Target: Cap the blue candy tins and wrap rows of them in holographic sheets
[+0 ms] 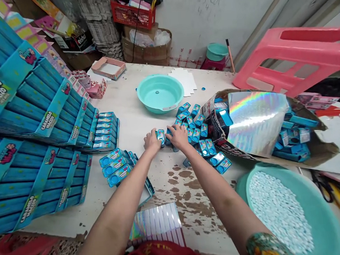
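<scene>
My left hand [151,141] is closed around the side of a small blue candy box [161,136] that lies on the table. Just to its right, my right hand [179,137] has its fingers bent over another blue box [168,138], partly hidden under them. A loose heap of the same boxes [196,135] spreads right of and behind my right hand. To the left, a display tray [146,194] holds a row of boxes [116,167] marked "Caramelo Macizo" and lies beside my left forearm.
Stacked full display trays [49,122] wall off the left side. Behind my hands is a turquoise basin [160,91]. At right lie a carton [242,130] of blue boxes, a tub of pale candies [280,213] and a pink stool [293,53]. A shiny sheet [157,221] lies near me.
</scene>
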Demonstrator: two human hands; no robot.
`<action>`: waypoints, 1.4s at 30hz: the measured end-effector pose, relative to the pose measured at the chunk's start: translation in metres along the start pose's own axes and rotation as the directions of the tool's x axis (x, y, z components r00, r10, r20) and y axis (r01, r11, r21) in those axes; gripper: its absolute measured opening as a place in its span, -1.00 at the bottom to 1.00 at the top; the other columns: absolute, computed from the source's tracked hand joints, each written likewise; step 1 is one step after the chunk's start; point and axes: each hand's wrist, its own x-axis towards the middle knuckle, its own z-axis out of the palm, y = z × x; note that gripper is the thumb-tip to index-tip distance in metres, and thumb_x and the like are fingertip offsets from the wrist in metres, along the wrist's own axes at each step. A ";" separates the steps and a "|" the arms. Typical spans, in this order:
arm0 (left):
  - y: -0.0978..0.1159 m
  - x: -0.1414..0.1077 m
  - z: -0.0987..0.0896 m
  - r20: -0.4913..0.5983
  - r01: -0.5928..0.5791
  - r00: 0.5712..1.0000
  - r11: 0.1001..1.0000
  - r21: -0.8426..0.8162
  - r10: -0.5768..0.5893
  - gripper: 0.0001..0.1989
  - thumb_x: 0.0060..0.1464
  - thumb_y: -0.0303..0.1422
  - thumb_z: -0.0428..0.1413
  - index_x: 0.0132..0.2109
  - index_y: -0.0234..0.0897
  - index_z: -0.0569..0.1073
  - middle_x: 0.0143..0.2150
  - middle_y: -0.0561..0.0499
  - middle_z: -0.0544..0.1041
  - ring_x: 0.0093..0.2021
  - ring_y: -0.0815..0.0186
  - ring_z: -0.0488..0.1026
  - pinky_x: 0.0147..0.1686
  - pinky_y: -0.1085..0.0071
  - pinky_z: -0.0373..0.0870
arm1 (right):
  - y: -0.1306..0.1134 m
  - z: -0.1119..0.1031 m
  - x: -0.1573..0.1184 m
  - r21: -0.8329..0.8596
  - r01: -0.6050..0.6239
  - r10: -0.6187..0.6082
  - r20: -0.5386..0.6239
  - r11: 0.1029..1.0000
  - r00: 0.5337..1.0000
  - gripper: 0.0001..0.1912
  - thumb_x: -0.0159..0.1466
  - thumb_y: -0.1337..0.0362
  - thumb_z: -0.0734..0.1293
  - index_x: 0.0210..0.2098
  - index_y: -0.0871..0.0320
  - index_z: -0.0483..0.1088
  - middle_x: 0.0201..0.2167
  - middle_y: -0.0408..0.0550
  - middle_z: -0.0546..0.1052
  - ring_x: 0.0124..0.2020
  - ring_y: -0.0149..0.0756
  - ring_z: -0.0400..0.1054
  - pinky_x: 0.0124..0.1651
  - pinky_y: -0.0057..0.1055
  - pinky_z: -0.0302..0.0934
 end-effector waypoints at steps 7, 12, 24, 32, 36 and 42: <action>0.002 -0.006 0.016 0.000 0.005 1.000 0.993 -0.122 -0.005 -0.39 0.04 -0.18 0.01 0.24 0.16 0.04 0.23 -0.05 0.10 0.10 0.00 0.24 -0.05 0.11 0.29 | 0.002 -0.012 0.004 0.022 0.150 -0.152 0.163 0.988 0.975 -0.48 0.14 0.19 0.23 0.11 -0.07 0.25 0.11 -0.07 0.32 0.05 0.05 0.08 -0.01 -0.05 -0.02; -0.005 -0.008 0.006 -0.011 0.096 0.995 0.980 -0.172 -0.099 -0.45 0.07 -0.31 -0.05 0.22 0.12 0.09 0.19 -0.08 0.13 0.06 0.07 0.28 -0.04 0.17 0.29 | 0.004 -0.015 -0.001 0.092 0.298 -0.312 0.252 0.950 0.916 -0.35 0.03 0.26 0.28 0.15 -0.03 0.18 0.11 -0.08 0.33 0.08 0.01 0.08 0.02 -0.06 -0.04; 0.002 0.009 0.004 0.067 0.189 0.981 0.977 -0.099 -0.183 -0.09 -0.17 -0.20 0.18 0.28 -0.05 -0.11 0.17 -0.21 0.13 0.08 -0.03 0.25 -0.09 0.17 0.29 | 0.001 0.019 -0.057 0.022 0.057 -0.053 -0.152 0.998 0.987 -0.63 0.12 0.24 0.32 -0.07 0.16 0.34 0.13 0.10 0.24 0.16 0.03 -0.03 0.13 -0.06 -0.11; -0.005 0.001 0.010 -0.036 0.078 0.997 0.990 0.118 -0.074 -0.20 -0.14 -0.28 0.14 0.24 0.01 -0.01 0.20 -0.20 0.04 0.15 -0.07 0.12 -0.11 0.07 0.31 | 0.002 -0.005 -0.123 0.284 0.164 -0.191 0.068 0.945 0.979 -0.58 0.13 0.41 0.28 0.00 0.09 0.30 -0.14 0.00 0.40 -0.10 -0.16 0.21 -0.07 -0.27 0.15; -0.012 -0.024 0.011 0.104 -0.128 0.988 0.979 0.159 0.113 -0.25 -0.14 -0.36 0.10 0.22 0.04 0.03 0.14 -0.12 0.18 0.12 -0.02 0.17 -0.06 0.04 0.27 | 0.004 -0.002 -0.137 0.397 0.138 -0.209 0.142 0.907 0.967 -0.59 0.11 0.42 0.29 -0.04 0.05 0.31 -0.16 -0.04 0.42 -0.10 -0.16 0.23 -0.07 -0.25 0.19; -0.025 -0.056 0.005 0.386 -0.445 0.834 0.894 0.051 0.393 -0.22 -0.15 -0.37 0.11 0.25 -0.02 0.06 0.25 -0.07 0.16 0.22 0.04 0.11 0.09 0.14 0.16 | 0.010 0.036 -0.159 0.642 -0.088 0.086 0.034 0.761 0.996 -0.33 0.02 0.34 0.38 0.11 0.13 0.13 0.01 0.08 0.30 0.01 -0.11 0.24 0.02 -0.15 0.21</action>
